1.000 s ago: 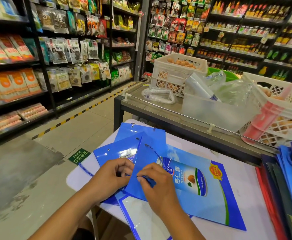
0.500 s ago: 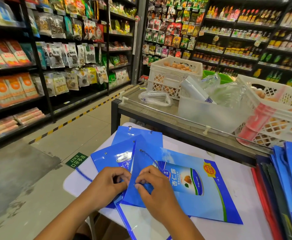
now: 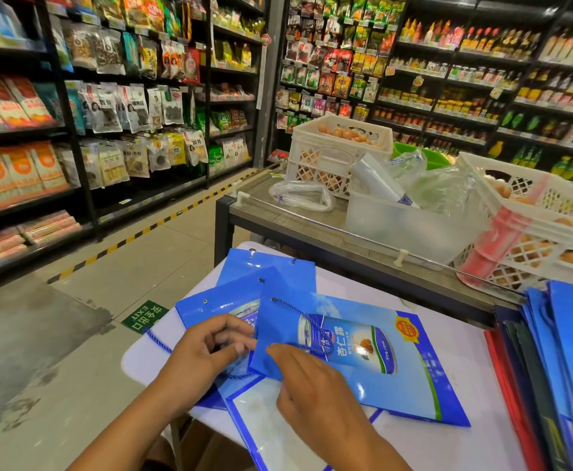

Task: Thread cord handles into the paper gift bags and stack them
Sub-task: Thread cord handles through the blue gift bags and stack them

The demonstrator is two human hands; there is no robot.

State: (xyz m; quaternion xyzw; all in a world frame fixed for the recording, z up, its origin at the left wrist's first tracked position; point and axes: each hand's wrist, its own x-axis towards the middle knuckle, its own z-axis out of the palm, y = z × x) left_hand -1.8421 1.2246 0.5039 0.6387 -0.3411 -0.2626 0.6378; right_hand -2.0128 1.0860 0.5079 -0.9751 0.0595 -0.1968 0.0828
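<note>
Here, both hands pinch the near edge of the top blue bag: left hand, right hand, maybe holding its blue cord too.

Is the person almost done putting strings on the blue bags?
Not yet. The top bag has blue cord through one hole; both hands, left hand and right hand, work at its near edge. Bags underneath show empty holes. More bags wait at the right.
</note>
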